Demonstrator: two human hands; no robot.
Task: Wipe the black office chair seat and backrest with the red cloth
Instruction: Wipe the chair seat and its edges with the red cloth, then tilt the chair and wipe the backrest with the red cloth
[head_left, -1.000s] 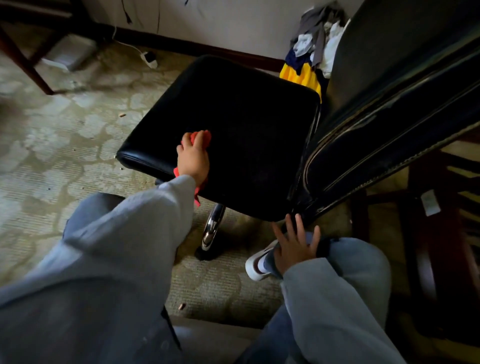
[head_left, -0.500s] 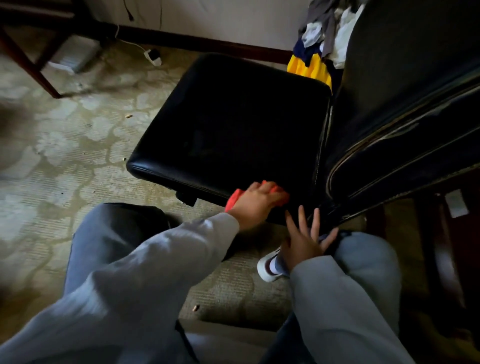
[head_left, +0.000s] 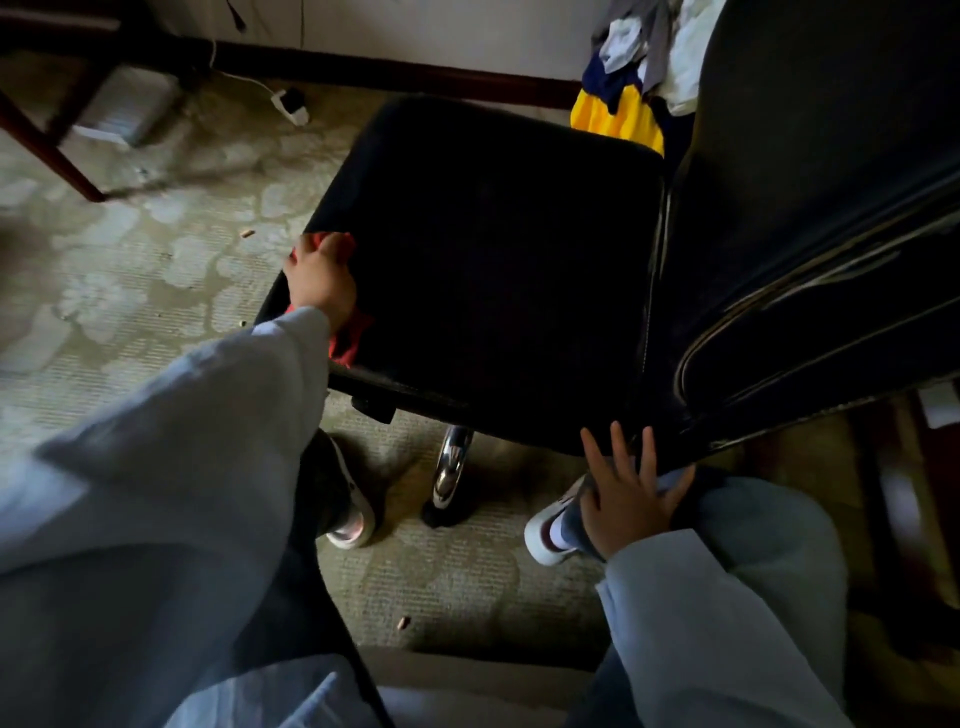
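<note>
At seat edge (head_left: 340, 205), red cloth (head_left: 347, 340) under left hand (head_left: 322, 278) (tail past wrist).

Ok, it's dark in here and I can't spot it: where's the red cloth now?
Head view, left of centre: the red cloth lies under the left hand at the seat edge farthest from the backrest.

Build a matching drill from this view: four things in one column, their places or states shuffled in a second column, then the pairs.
Things:
1. red cloth
2. right hand
3. yellow garment
4. chrome chair leg

Places or states:
A. beneath the seat
B. by the wall, beyond the seat
C. under the left hand at the seat's edge
D. spread open by the seat's near corner

Pairs: 1-C, 2-D, 3-B, 4-A
</note>
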